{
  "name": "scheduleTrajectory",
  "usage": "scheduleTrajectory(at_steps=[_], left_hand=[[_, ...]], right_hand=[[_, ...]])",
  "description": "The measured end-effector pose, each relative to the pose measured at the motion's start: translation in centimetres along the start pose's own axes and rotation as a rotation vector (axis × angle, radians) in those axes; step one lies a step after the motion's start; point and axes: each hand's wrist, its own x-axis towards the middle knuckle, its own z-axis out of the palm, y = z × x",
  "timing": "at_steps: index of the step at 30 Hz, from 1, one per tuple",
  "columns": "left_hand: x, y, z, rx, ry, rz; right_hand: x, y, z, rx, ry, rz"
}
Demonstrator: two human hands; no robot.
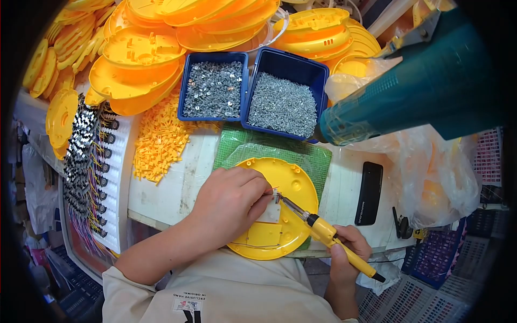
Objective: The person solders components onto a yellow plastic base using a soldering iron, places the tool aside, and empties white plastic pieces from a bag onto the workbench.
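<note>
A round yellow plastic shell [296, 231] lies on a green mat [315, 157] at the table's front edge. Over its upper left part is my left hand [234, 194], its thumb and fingertips pinched at a thin wire beside a small white part [271, 214]. My right hand [347, 250] is wrapped round a yellow-handled soldering iron [323, 230]. The iron's metal tip points up and left and meets the small part near my left fingertips. What exactly lies under those fingertips is too small to tell.
Two blue bins of small metal parts [212, 89] and screws [283, 102] stand behind the mat. Small yellow pieces [159, 137] and stacked yellow shells [142, 48] are at left. A teal tool [409, 81] juts in from the right, above a black box [370, 192].
</note>
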Motion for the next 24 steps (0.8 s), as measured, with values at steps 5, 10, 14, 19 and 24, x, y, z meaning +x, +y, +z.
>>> scheduleTrajectory(at_steps=[5,10,14,19,24], left_hand=[[0.1,0.1,0.0,0.010,-0.003,0.003],[0.2,0.1,-0.1,0.014,-0.010,0.000],[0.2,0.1,0.0,0.010,-0.009,-0.001],[0.1,0.0,-0.1,0.018,-0.032,0.004],[0.1,0.1,-0.1,0.017,-0.038,0.000]], right_hand=[[-0.1,0.1,0.0,0.014,0.028,-0.036],[-0.2,1.1,-0.8,-0.031,0.001,-0.088],[-0.3,0.8,-0.6,0.036,0.037,-0.047],[0.0,0.2,-0.3,0.149,0.065,0.001],[0.3,0.2,-0.2,0.170,0.075,0.010]])
